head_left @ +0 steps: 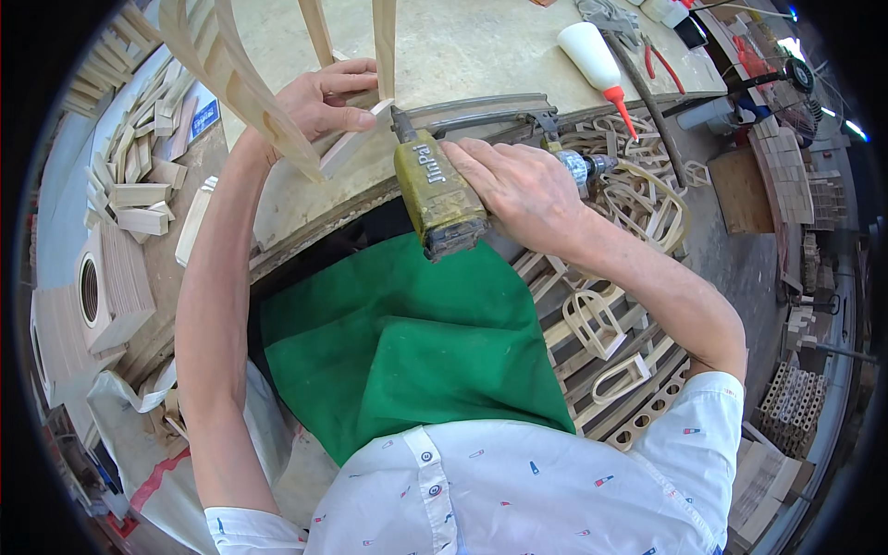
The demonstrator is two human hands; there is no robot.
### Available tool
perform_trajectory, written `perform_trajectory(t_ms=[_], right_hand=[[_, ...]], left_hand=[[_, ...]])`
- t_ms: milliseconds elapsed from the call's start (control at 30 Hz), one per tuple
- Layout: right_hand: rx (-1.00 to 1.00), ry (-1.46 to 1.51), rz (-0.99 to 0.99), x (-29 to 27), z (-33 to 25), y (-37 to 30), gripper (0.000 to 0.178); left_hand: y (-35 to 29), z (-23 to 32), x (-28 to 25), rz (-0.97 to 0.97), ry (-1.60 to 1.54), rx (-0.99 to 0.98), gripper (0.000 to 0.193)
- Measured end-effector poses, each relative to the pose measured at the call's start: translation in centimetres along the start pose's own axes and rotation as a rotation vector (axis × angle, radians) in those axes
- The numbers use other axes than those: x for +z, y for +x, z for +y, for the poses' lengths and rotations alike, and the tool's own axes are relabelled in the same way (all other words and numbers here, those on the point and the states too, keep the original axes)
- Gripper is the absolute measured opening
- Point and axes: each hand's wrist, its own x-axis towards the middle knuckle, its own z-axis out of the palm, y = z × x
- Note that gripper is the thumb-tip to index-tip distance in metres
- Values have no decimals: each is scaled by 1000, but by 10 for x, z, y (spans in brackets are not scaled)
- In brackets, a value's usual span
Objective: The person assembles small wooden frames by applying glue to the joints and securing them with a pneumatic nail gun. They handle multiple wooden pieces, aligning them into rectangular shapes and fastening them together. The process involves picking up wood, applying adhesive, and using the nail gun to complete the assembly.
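Observation:
My right hand is wrapped round a worn yellow-green air nail gun. The gun's nose meets the near end of a small light wooden crosspiece at the foot of an upright slat. That crosspiece belongs to a pale wooden frame with curved and straight slats, standing on the workbench. My left hand grips the frame low down, thumb on the crosspiece and fingers stretched toward the upright slat. The palm is partly hidden behind the curved slat.
A white glue bottle with a red nozzle and red-handled pliers lie at the bench's right. Loose wood blocks pile up on the left. Oval wooden frames hang or lie at lower right. A green apron covers my lap.

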Motion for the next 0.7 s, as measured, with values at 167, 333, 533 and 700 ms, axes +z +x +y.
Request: perform_trajectory(t_ms=[167, 333, 533, 700], right_hand=[[-19, -14, 25, 4, 2, 0, 41], [-20, -31, 9, 4, 2, -1, 41], [-12, -38, -16, 8, -1, -3, 42], [-14, -70, -32, 8, -4, -4, 42]], left_hand=[[2, -10, 0, 10, -52, 25, 59], [2, -7, 2, 0, -62, 53, 58], [-1, -1, 1, -14, -77, 20, 58], [-1, -2, 0, -14, -61, 12, 58]])
